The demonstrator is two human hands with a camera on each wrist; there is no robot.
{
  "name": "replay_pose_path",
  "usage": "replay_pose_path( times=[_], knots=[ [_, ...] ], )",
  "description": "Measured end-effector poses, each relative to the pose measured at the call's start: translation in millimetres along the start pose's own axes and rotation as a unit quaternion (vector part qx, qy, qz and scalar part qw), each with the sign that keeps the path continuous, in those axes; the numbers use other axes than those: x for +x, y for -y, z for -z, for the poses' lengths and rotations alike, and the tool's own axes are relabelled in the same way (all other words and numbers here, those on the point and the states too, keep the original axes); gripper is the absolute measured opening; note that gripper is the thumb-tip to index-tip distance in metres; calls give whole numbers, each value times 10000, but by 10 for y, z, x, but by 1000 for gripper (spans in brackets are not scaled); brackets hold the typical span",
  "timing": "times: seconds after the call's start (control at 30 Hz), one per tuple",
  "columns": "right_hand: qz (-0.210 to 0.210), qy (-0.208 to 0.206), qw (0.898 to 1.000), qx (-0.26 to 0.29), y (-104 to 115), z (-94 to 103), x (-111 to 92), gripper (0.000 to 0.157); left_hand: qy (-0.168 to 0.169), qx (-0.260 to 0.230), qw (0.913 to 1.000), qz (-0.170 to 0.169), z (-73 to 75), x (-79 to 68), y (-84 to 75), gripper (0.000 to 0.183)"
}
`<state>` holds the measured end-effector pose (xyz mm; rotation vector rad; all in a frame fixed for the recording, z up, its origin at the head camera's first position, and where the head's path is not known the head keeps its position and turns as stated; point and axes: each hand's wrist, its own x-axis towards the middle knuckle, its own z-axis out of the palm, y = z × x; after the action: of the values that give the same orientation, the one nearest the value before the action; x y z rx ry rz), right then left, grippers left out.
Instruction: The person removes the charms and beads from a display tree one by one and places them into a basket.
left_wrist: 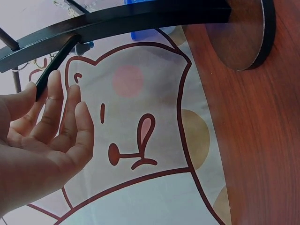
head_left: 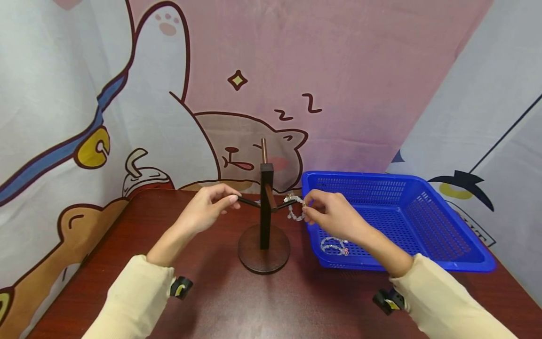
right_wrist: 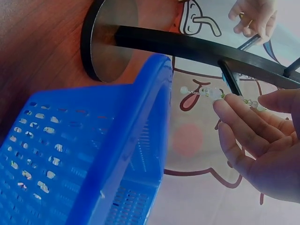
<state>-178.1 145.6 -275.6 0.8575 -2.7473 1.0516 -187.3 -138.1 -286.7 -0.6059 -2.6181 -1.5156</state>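
Observation:
A dark wooden display stand (head_left: 265, 212) with a round base and several pegs stands on the table. My left hand (head_left: 207, 207) pinches the end of its left peg (head_left: 249, 202) between thumb and index finger; the left wrist view shows the same peg (left_wrist: 57, 65) from close by. A clear beaded bracelet (head_left: 298, 218) hangs around the tip of the right peg (head_left: 284, 205). My right hand (head_left: 334, 214) pinches this bracelet's right side. In the right wrist view, the beads (right_wrist: 213, 93) lie across the peg, partly hidden by the fingers.
Right of the stand sits a blue plastic basket (head_left: 364, 176), its left rim beneath my right hand. Another beaded bracelet (head_left: 334, 247) lies inside near the front left corner. Behind the table (head_left: 203, 287) hangs a cartoon-printed cloth (head_left: 338, 70).

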Motion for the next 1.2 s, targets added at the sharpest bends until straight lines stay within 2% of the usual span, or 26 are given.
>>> replay_pose_path(
  times=[1.2],
  knots=[
    [-35,-184,9997,-144,-57,195,-76,4,45,-107,9999,65,3,-8,-11,17]
  ],
)
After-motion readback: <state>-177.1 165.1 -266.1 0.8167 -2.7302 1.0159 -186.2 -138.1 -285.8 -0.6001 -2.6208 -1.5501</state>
